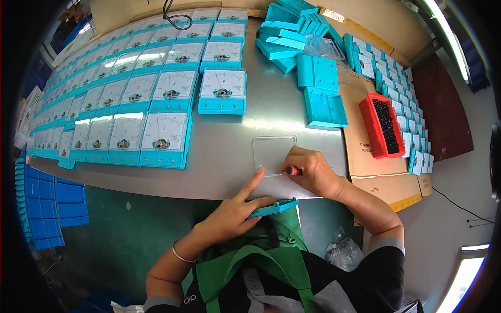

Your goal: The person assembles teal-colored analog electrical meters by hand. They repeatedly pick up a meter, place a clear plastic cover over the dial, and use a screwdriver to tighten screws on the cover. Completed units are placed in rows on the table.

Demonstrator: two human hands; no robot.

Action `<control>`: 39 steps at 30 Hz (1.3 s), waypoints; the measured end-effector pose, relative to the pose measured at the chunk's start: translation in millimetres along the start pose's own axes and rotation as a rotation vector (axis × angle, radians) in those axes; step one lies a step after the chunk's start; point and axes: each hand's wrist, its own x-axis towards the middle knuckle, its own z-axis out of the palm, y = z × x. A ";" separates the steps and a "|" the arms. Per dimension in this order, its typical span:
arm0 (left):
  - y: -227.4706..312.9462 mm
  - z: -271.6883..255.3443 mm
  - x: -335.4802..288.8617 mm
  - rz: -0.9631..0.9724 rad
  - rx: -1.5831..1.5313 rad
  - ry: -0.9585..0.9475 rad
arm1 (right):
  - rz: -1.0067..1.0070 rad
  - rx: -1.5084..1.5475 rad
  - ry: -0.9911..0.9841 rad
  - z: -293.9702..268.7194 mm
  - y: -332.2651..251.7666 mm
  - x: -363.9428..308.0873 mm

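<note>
My left hand point(229, 215) grips a teal plastic meter housing point(277, 207) at the table's near edge. Its index finger reaches out to the near left corner of a clear square cover point(272, 151), which lies flat on the metal table. Closed around a short screwdriver-like tool with a red and black handle point(294, 170), my right hand point(316, 173) rests by the cover's near right corner. The tool's thin end points left along the cover's near edge; its tip is too small to make out.
Rows of teal-and-white voltmeters point(172, 86) fill the left side. Teal housings point(317, 73) pile up at the back, beside clear covers point(323, 48). On the cardboard at right stands a red bin point(371, 128) of small black parts, near more small meters point(415, 130). A black cable point(177, 18) hangs above.
</note>
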 end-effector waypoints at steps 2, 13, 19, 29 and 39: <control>-1.4 0.2 -1.4 0.009 0.008 0.009 | 0.018 -0.055 -0.047 -0.5 -2.1 3.5; -3.6 12.4 0.3 0.082 0.124 0.041 | 0.119 -0.173 -0.549 -20.0 -9.5 61.5; 2.1 5.0 1.5 -0.034 0.105 -0.045 | 0.099 -0.327 -0.678 -18.2 -12.5 89.6; 5.3 5.1 4.4 -0.015 0.110 -0.032 | 0.047 -0.013 -0.292 -27.6 -7.1 43.4; 10.1 5.9 4.9 0.010 0.149 0.006 | -0.046 1.173 0.574 6.9 -21.3 16.0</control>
